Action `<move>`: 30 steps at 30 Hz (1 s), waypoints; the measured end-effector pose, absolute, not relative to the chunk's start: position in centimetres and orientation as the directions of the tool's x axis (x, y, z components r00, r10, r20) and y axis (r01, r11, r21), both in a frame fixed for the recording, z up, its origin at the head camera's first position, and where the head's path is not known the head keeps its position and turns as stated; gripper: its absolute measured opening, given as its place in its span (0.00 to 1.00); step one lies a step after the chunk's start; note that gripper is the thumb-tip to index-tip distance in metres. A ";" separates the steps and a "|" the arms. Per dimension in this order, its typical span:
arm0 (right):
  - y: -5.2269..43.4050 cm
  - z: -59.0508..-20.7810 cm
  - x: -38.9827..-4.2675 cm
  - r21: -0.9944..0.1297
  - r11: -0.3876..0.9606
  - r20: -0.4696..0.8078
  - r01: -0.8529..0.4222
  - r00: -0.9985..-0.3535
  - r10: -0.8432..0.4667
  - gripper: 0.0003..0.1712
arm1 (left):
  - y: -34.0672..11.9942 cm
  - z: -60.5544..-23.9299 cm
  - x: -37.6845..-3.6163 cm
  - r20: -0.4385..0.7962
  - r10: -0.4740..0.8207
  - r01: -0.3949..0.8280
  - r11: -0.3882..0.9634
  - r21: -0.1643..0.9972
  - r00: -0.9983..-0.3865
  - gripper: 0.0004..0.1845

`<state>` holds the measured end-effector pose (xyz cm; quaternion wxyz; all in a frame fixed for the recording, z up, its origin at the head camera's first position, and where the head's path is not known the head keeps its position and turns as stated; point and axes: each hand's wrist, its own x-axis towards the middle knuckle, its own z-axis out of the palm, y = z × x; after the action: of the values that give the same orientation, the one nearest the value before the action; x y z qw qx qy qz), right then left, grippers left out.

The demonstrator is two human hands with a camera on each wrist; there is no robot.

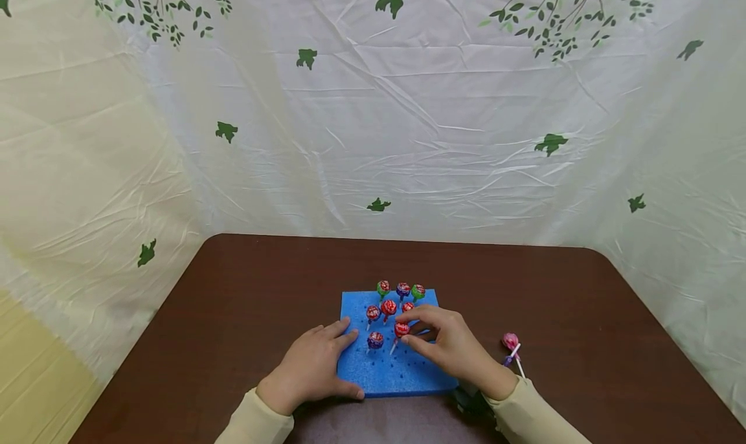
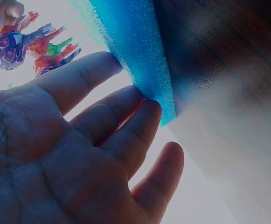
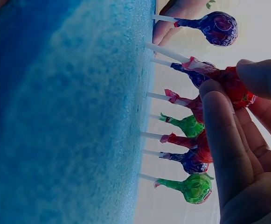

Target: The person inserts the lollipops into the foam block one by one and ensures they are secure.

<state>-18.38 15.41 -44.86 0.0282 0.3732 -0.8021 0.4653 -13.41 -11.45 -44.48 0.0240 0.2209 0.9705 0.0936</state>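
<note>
Red lollipop (image 1: 401,329) at lower centre of the frame, stick set in the blue foam block (image 1: 408,373), head pinched between thumb and fingers of the right hand (image 1: 451,350). Seven other lollipops stand in the block above and left of it. Left hand (image 1: 311,366) lies flat, fingers straight, on the block's left edge. Pink lollipop (image 1: 510,341) lies on the brown table (image 1: 245,301), right of the block.

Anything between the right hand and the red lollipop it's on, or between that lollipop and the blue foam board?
Nothing visible. The right hand already pinches the red lollipop by its head, and its stick reaches the blue foam board. Other lollipops stand close behind and beside it. The left hand rests on the board's left edge.
</note>
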 end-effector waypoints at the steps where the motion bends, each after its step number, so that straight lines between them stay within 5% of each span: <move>1: 15.4 -44.8 -18.4 -0.726 0.290 0.389 -0.623 -0.720 -0.574 0.16 | -11.4 -44.5 -13.4 -0.005 0.434 0.425 0.885 0.191 -0.901 0.54; 30: 15.3 -45.0 -18.5 -0.711 0.306 0.355 -0.633 -0.699 -0.620 0.16 | -11.1 -44.2 -13.4 -0.023 0.433 0.421 0.886 0.193 -0.901 0.55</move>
<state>-18.46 15.31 -45.00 0.0073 0.3876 -0.8082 0.4433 -13.37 -11.15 -44.17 0.0328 0.2197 0.9706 0.0921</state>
